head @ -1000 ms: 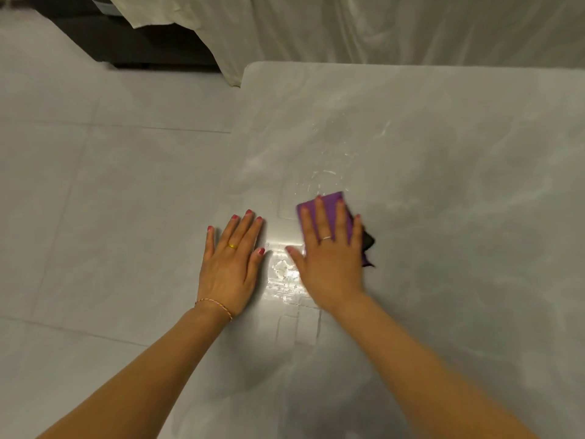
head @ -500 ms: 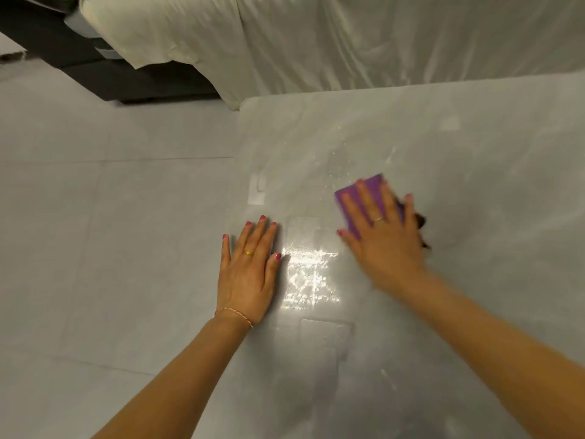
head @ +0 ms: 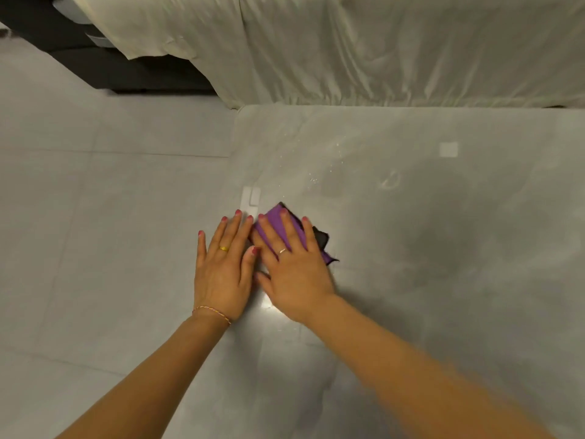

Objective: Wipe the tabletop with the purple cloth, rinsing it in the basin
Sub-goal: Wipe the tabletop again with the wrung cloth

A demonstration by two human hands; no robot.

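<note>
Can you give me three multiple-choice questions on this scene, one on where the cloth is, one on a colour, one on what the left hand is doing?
1. Where is the cloth?
A. under the right hand
B. hanging off the table edge
C. on the floor

2. What colour is the cloth?
A. yellow
B. purple
C. white

3. What is the left hand doing?
A. gripping the cloth
B. raised in the air
C. lying flat, palm down, on the table

Answers: 1 A, the right hand's fingers are spread over it. 2 B, purple shows between the fingers. 3 C, it lies open beside the cloth, holding nothing.
</note>
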